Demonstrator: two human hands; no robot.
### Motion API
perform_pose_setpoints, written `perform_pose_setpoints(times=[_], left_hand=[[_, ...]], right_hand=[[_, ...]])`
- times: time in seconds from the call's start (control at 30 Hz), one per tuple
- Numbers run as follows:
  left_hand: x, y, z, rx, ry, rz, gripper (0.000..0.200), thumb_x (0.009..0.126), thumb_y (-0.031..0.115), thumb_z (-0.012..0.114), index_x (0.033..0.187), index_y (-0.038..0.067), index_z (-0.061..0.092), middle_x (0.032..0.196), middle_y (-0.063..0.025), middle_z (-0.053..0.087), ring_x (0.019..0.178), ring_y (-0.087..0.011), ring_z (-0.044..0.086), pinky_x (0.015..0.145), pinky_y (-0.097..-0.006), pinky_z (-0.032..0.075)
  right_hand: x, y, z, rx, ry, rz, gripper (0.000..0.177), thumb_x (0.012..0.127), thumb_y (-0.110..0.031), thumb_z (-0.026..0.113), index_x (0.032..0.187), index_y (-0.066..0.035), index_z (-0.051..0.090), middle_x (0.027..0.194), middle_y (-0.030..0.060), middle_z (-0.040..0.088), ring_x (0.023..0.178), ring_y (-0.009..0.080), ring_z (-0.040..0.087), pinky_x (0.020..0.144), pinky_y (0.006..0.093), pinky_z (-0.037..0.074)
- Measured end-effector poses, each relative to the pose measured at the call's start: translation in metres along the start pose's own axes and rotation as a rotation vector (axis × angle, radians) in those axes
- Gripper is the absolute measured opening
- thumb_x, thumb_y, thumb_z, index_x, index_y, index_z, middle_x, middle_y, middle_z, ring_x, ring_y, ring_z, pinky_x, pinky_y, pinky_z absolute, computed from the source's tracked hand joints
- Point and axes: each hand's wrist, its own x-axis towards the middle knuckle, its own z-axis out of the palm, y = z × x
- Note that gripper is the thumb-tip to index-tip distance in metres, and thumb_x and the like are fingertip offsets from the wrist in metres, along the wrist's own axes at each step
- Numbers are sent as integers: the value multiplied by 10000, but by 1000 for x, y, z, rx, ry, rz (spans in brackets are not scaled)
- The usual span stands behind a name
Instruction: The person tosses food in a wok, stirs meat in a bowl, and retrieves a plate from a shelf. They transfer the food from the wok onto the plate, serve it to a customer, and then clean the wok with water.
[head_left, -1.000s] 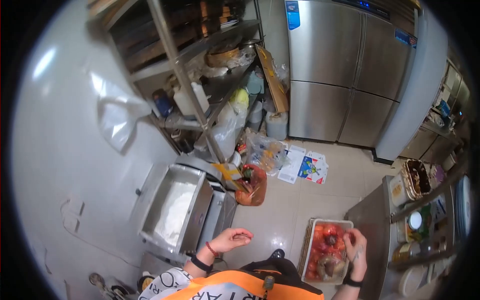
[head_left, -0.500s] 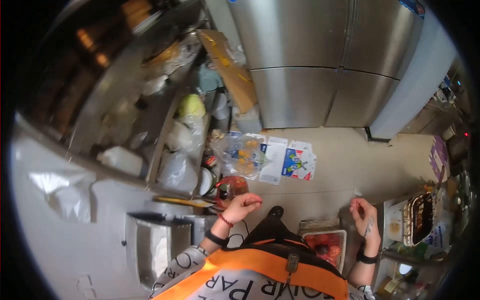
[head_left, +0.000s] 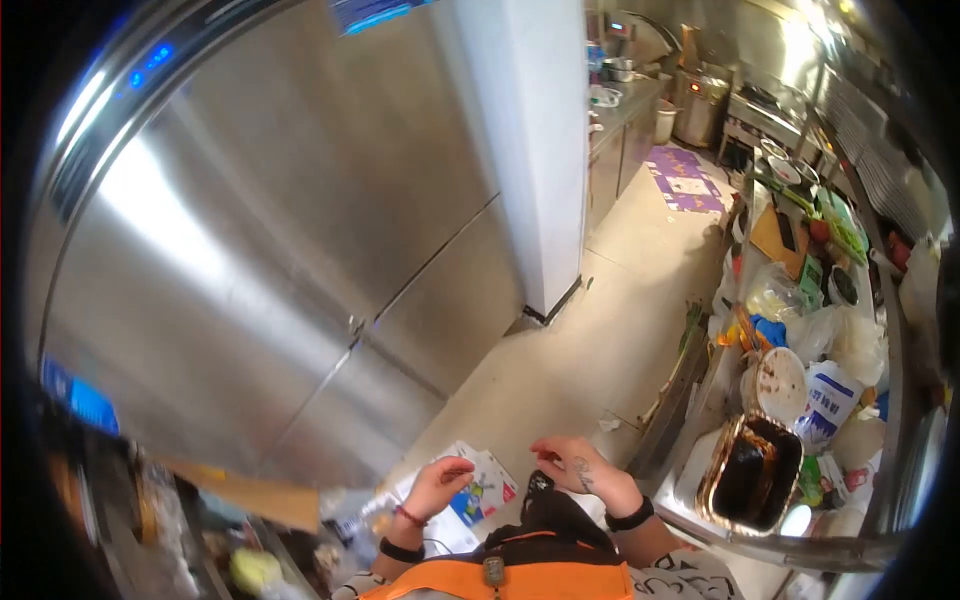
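My left hand (head_left: pixel 438 487) hangs in front of my body at the bottom of the view, a red bracelet and a dark band on its wrist. Its fingers bend loosely, and nothing shows in them. My right hand (head_left: pixel 578 465) is just to its right, also loosely curved and holding nothing visible. A dark band circles that wrist. Flattened printed cardboard (head_left: pixel 487 488) lies on the floor beyond and between the hands. Neither hand visibly touches anything.
Large steel fridge doors (head_left: pixel 270 260) fill the left, beside a pale pillar (head_left: pixel 545 150). A crowded counter along the right bears a tray of dark sauce (head_left: pixel 768 475), a stained-lidded tub (head_left: pixel 780 385) and a cutting board (head_left: pixel 780 240). Purple cardboard (head_left: pixel 687 180) lies farther down the aisle.
My view has swung right, from the shelves and fridge to the aisle and right-hand counter. My hands have come closer together, both still without anything visible in them.
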Motion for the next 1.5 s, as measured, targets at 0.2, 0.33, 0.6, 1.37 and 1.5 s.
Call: perform_pose_setpoints(times=[0.2, 0.33, 0.6, 1.37, 1.5], left_hand=[[145, 108, -1, 143, -271, -39, 215, 858, 24, 569, 1067, -23, 549, 1000, -78, 613, 966, -152, 595, 851, -267, 473], [266, 149, -7, 86, -358, -9, 230, 848, 72, 607, 1053, -23, 563, 970, -68, 622, 913, -127, 600, 807, -245, 479], [512, 270, 68, 158, -648, 139, 183, 867, 65, 566, 1029, -20, 569, 966, -67, 623, 934, -148, 601, 834, -275, 479], [1057, 553, 388, 95, -556, 92, 209, 842, 8, 555, 1050, -14, 547, 990, -98, 611, 906, -193, 610, 801, -280, 487], [1183, 615, 421, 173, -488, 323, 195, 850, 17, 557, 1042, -14, 543, 959, -72, 603, 884, -161, 604, 793, -267, 487]], right_hand=[[120, 5, -77, 120, 117, 58, 222, 815, -106, 602, 1016, -14, 593, 837, 140, 648, 810, 232, 649, 715, 310, 513], [173, 56, -132, 125, 130, 123, 218, 812, -83, 613, 1017, -13, 592, 873, 138, 641, 822, 211, 643, 734, 299, 515], [217, 118, -265, -59, 551, 482, 183, 778, -72, 609, 951, -13, 612, 733, 146, 641, 708, 282, 643, 661, 328, 506], [408, 461, -810, -184, 744, 322, 210, 781, -122, 607, 971, -37, 576, 916, 159, 599, 861, 327, 581, 732, 380, 476], [413, 518, -887, -212, 798, 426, 242, 727, -32, 643, 960, -33, 580, 910, 147, 583, 866, 333, 572, 763, 347, 476]])
